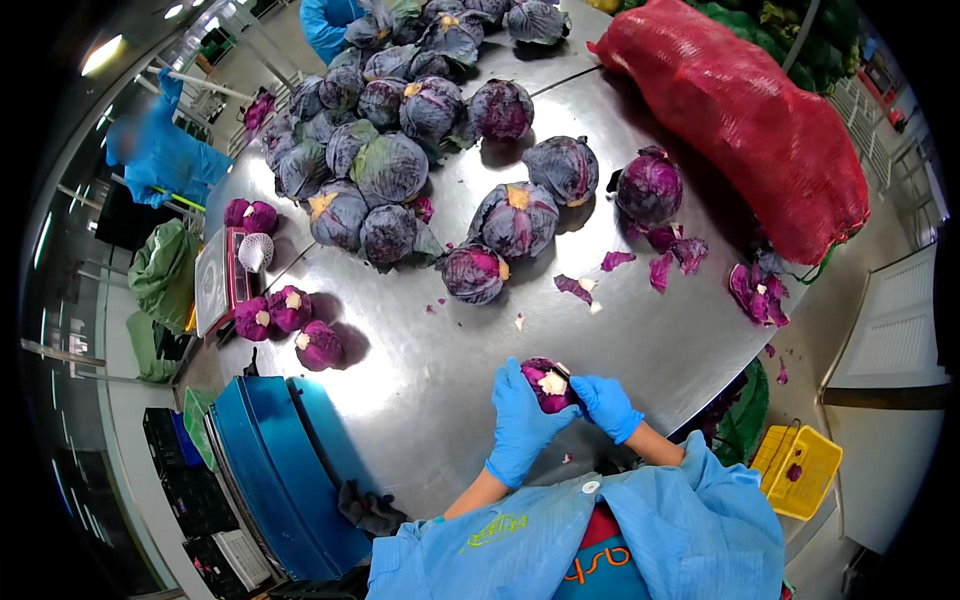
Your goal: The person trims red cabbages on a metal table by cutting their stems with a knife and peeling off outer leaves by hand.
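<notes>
A small trimmed red cabbage [535,374] rests in my left hand [524,425], whose blue-gloved fingers wrap around its side. Its pale cut stem faces up. My right hand [607,408], also gloved, is closed at the cabbage's right side on what looks like a small dark knife [562,372]; its handle is hidden in the fingers. Beyond my hands sit untrimmed red cabbages, the nearest one [474,273] with dull outer leaves. Several peeled cabbages [319,345] stand at the left near a scale [215,280].
The metal table [400,330] carries a cabbage heap [390,167], loose purple leaves [758,294] and a full red mesh sack [740,120]. A blue bin [270,470] stands at left, a yellow basket [812,470] low at right. People in blue [170,150] stand beyond the table.
</notes>
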A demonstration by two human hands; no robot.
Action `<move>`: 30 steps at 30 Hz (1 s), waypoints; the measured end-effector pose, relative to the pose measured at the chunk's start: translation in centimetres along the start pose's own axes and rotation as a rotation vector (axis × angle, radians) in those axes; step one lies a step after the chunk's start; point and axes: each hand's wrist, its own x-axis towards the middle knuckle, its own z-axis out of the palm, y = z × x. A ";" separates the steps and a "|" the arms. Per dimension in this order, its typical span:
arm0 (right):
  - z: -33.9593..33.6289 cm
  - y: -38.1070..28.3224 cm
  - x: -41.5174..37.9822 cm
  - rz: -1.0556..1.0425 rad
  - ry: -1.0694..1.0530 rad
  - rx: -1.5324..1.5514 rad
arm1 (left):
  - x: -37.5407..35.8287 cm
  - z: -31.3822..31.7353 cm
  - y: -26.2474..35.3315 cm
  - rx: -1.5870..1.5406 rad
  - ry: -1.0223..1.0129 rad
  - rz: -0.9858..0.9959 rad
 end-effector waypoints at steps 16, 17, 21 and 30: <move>-4.4 -3.1 5.9 0.193 -0.218 0.004 | 0.0 -0.6 0.6 0.021 -0.055 -0.023; -4.1 -3.0 5.6 0.147 -0.196 0.039 | 0.3 -1.2 0.3 -0.017 -0.097 -0.032; -4.4 -4.5 6.0 0.132 -0.321 -0.093 | 3.8 -3.6 -0.2 -0.039 -0.295 0.055; -3.7 -5.6 5.7 0.188 -0.209 -0.219 | 3.0 -2.7 -1.4 -0.145 -0.308 0.155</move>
